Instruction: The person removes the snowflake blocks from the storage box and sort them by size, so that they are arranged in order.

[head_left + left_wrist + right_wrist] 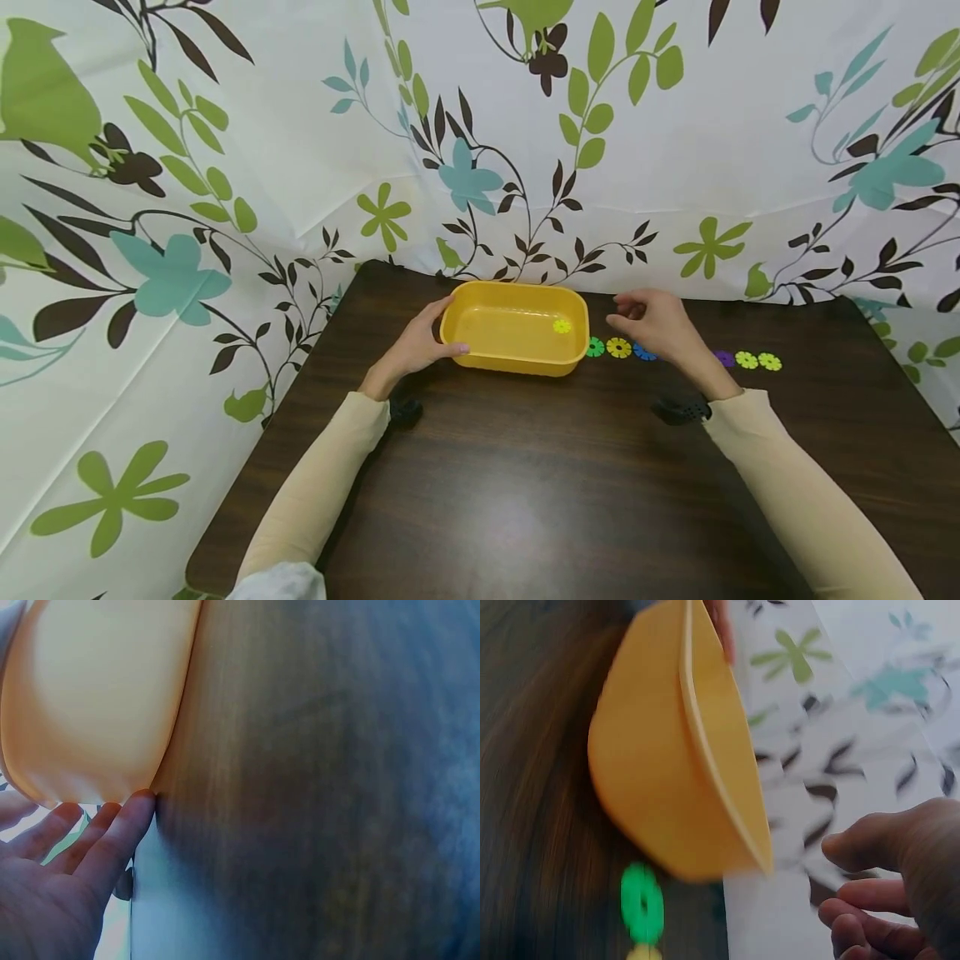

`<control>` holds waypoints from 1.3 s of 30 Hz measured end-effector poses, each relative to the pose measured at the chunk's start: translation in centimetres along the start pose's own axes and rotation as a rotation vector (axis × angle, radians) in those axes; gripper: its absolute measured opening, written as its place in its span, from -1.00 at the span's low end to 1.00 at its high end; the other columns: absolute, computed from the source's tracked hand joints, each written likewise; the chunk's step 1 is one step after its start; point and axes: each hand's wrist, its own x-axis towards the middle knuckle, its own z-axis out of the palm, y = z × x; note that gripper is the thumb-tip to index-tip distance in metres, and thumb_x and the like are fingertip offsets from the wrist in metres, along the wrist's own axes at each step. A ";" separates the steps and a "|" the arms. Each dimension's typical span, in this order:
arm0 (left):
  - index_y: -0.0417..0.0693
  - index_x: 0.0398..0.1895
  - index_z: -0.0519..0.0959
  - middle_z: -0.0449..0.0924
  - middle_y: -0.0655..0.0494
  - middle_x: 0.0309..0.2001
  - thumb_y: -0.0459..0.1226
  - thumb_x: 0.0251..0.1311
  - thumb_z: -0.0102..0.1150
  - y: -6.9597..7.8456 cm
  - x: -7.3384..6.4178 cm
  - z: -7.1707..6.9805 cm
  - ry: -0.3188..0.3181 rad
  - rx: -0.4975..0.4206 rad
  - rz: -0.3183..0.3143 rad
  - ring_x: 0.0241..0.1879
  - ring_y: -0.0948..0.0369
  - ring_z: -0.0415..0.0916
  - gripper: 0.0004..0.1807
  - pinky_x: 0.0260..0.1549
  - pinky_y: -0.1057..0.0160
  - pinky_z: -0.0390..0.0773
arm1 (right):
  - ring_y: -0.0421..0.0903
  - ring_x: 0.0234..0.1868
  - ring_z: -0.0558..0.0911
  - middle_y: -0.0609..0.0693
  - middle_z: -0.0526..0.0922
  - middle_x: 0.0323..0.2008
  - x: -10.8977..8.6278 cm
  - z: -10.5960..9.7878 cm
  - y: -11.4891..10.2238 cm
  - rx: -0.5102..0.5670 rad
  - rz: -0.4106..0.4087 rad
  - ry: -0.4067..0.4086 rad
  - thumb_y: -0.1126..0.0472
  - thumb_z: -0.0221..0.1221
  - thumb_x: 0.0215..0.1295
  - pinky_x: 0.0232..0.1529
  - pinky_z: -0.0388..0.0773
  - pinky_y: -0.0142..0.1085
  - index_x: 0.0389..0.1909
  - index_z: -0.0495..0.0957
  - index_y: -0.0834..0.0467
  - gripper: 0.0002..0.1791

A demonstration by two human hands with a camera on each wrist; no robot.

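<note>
At the back of the table is a yellow plastic basin (517, 365), with one yellow flower-shaped disc (562, 327) inside near its right end. My left hand (414, 346) holds the basin's left end, thumb over the near rim; in the left wrist view its fingertips (139, 801) touch the end wall. To the right, my right hand (663, 327) hovers over a row of flower-shaped discs. Its fingers are loosely bent, and nothing shows between thumb and fingers in the right wrist view. A green disc (594, 347), yellow disc (618, 347) and partly covered blue disc (643, 352) lie nearest the basin.
Farther right in the row are a purple disc (723, 358) and two yellow-green discs, one at the end (769, 362). My right hand and forearm hide the row's middle. Behind the dark wooden table (510, 467) hangs a leaf-patterned curtain (300, 167).
</note>
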 end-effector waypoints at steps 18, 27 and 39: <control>0.07 0.79 0.09 0.14 -0.10 0.74 0.06 0.19 0.61 0.2 0.2 0.3 0.000 -0.009 -0.034 0.68 -0.17 0.19 0.20 0.67 -0.32 0.22 | 0.00 -0.32 0.47 0.09 0.54 -0.33 9.8 9.2 -1.8 -0.424 -0.050 -0.498 0.40 0.13 0.47 -0.18 0.53 -0.12 -0.23 0.56 0.21 -0.92; 0.02 0.80 0.08 0.14 -0.12 0.74 0.04 0.20 0.61 0.2 0.0 0.2 -0.009 -0.013 -0.008 0.68 -0.16 0.19 0.21 0.67 -0.29 0.25 | 0.01 -0.28 0.47 0.16 0.62 -0.29 8.0 9.0 -6.5 -0.640 -0.127 -0.503 0.52 -0.01 0.47 -0.10 0.58 -0.18 -0.35 0.56 0.24 -0.75; 0.01 0.80 0.07 0.14 -0.12 0.74 0.04 0.20 0.61 -0.1 0.0 0.0 -0.003 0.000 -0.006 0.68 -0.15 0.19 0.21 0.67 -0.30 0.24 | 0.02 -0.26 0.48 0.20 0.66 -0.25 8.7 9.1 -6.1 -0.614 -0.168 -0.494 0.50 0.03 0.43 0.01 0.64 -0.11 -0.30 0.58 0.28 -0.82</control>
